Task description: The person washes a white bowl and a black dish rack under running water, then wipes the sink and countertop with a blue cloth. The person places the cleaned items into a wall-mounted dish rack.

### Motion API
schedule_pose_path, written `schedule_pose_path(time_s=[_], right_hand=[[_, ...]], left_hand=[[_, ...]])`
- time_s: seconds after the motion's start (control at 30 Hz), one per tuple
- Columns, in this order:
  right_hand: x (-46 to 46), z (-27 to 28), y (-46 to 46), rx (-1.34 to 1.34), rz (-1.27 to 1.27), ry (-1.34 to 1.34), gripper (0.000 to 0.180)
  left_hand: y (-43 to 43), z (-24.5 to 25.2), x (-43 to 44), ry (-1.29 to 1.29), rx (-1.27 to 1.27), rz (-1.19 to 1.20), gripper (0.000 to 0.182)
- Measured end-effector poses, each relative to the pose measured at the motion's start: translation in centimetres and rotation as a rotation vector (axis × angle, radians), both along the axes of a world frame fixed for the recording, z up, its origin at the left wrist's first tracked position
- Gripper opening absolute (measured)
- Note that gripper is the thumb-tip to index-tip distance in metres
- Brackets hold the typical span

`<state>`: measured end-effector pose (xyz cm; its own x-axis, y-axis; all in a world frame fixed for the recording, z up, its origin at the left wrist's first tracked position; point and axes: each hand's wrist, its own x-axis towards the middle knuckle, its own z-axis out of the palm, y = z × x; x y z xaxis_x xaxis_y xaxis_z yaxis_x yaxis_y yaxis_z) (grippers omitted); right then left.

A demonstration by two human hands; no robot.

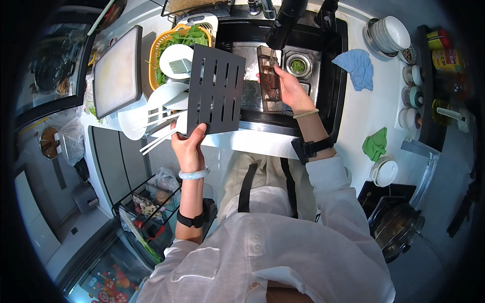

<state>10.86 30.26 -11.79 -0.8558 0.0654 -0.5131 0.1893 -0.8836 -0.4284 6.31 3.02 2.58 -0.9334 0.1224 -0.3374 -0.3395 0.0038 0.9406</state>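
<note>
My left hand grips the lower edge of a dark grey slotted box, tilted at the left side of the sink. White chopsticks stick out to the left beside that hand; whether it holds them too is hidden. My right hand holds a translucent brown compartmented tray upright over the black sink. The black faucet is above the tray, and water seems to run onto it. Green scraps lie in the drain strainer to its right.
Left of the sink are a yellow basket of leafy greens, white bowls and a leaning cutting board. On the right counter lie a blue cloth, a green cloth, stacked bowls and lidded jars. A glass-lidded pot stands lower right.
</note>
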Motion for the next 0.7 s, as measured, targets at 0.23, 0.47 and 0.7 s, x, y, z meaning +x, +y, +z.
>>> schedule_pose_path(time_s=[0.23, 0.47, 0.7], right_hand=[[1.4, -0.8, -1.5, 0.748, 0.055, -0.296, 0.028], [3.3, -1.5, -1.6, 0.693, -0.002, -0.272, 0.025], [-0.5, -1.3, 0.6, 0.053, -0.269, -0.137, 0.018]], left_hand=[[-0.7, -0.3, 0.0, -0.008, -0.001, -0.002, 0.064], [-1.0, -0.4, 0.1, -0.028, 0.006, -0.018, 0.064], [-0.9, -0.6, -0.1, 0.026, -0.010, -0.035, 0.053]])
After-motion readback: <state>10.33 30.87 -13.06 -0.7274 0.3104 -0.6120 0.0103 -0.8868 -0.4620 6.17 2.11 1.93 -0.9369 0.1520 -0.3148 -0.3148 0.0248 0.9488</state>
